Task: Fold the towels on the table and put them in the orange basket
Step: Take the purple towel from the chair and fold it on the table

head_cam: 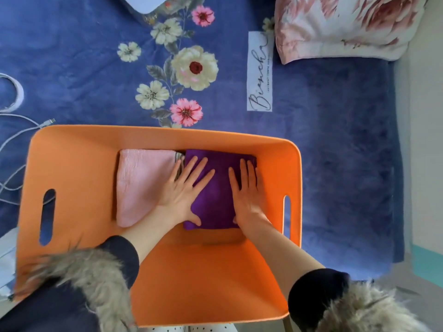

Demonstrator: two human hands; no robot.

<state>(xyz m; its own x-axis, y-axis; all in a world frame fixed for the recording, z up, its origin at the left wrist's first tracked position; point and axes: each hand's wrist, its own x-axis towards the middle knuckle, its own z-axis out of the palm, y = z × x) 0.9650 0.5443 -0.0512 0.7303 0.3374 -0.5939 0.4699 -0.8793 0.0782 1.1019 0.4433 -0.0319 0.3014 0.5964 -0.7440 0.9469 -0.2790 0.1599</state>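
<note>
An orange basket (79, 164) with slot handles stands in front of me on a blue flowered blanket. Inside it a folded purple towel (217, 207) lies on the right, beside a folded pink towel (139, 185) on the left. A strip of another striped cloth (179, 157) shows between them. My left hand (184, 188) and my right hand (247, 190) both lie flat on the purple towel, fingers straight and spread, pressing it down.
The blue flowered blanket (335, 152) covers the surface around the basket. A rose-patterned pillow (342, 22) lies at the back right. White cables (14, 140) trail at the left. Fur-trimmed dark sleeves fill the bottom of the view.
</note>
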